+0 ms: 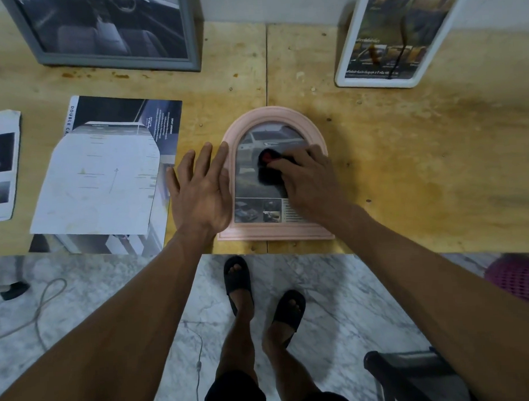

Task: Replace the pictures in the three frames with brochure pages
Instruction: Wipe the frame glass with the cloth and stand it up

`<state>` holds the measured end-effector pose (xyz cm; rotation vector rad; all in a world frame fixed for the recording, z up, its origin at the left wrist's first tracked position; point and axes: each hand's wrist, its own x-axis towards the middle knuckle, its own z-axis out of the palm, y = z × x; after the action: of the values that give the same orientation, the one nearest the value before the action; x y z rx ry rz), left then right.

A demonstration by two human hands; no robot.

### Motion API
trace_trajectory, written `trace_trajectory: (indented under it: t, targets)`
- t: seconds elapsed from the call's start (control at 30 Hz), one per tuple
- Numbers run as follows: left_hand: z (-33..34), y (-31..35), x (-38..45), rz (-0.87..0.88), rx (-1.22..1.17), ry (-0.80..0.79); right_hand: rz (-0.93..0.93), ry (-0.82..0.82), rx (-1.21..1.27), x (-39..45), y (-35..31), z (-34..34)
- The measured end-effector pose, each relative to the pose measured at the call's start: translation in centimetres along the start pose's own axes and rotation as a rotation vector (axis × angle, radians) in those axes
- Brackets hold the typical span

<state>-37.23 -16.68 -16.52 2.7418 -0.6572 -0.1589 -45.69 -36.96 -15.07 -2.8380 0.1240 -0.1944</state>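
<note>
A yellowish plywood table [406, 165] is being seen from above, with marble flooring below its near edge. An arched pink picture frame [278, 233] holding a car brochure page is lying flat near that edge. Its left border is being pressed by the left hand [201, 190], fingers straight and spread, nothing grasped. A dark cloth with a red spot [266, 167] is being held against the glass by the right hand [309, 180], fingers curled over it. A cut brochure [106, 176] is lying to the left. A grey rectangular frame [114, 60] and a white rounded frame [376, 81] are being propped against the wall.
</note>
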Motion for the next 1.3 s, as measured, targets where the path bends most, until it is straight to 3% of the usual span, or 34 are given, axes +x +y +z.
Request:
trace_trajectory:
  t: [0.33, 0.47, 0.63, 0.77, 1.03, 1.2, 1.3]
  targets:
    - [0.1, 0.0, 0.0, -0.015, 0.002, -0.006, -0.126, -0.131, 0.182, -3.9, -1.1, -0.9]
    - [0.0, -0.1, 0.2, -0.014, 0.004, -0.018, -0.132, -0.231, 0.021, -3.3, -1.4, -2.2]
    - [0.0, -0.2, 0.2, -0.012, -0.003, -0.020, -0.159, -0.154, -0.186, -4.5, 0.1, -3.8]
    - [-0.1, -0.2, 0.2, -0.016, -0.004, -0.029, -0.171, -0.182, -0.317, -5.0, 0.1, -4.2]
    - [0.0, -0.3, 0.2, -0.019, -0.013, -0.039, 0.125, -0.041, -0.270, -4.2, 0.3, -4.3]
    - [-0.1, -0.3, 0.2, -0.011, 0.002, -0.041, 0.618, 0.135, -0.039, -3.5, 3.3, -6.3]
    - [-0.1, -0.3, 0.2, -0.005, 0.002, -0.041, 0.737, 0.209, 0.068, -4.9, 4.7, -6.3]
